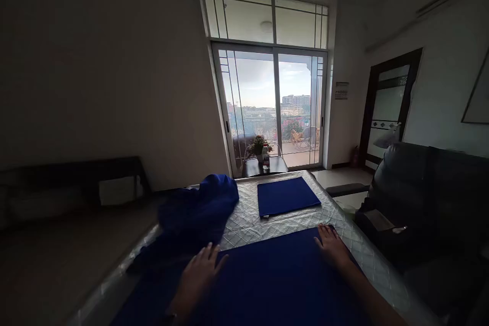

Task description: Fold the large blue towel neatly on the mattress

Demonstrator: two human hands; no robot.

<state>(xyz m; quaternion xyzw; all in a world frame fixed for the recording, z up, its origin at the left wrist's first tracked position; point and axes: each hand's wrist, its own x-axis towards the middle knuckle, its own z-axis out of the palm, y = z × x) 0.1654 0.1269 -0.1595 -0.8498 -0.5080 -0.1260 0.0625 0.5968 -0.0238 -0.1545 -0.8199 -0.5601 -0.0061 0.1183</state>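
A dark blue cloth [275, 275] lies spread flat over the near part of a quilted silvery surface [244, 229]. My left hand [200, 267] rests on its left side with the fingers stretched out. On the cloth's far right corner lies my right hand [332, 244], palm down and fingers extended. Beyond them sits a flat, neatly folded blue cloth [288, 196] with a small white tag at its near edge. A crumpled heap of blue fabric [202, 204] is to the left, close to my left hand.
Past the far edge stands a small dark table [248, 167] with a potted plant [257, 146] and a bottle [266, 158]. A black sofa [431, 188] is on the right. Behind is a sliding glass door [254, 91]. A dark-framed piece [76, 175] stands at left.
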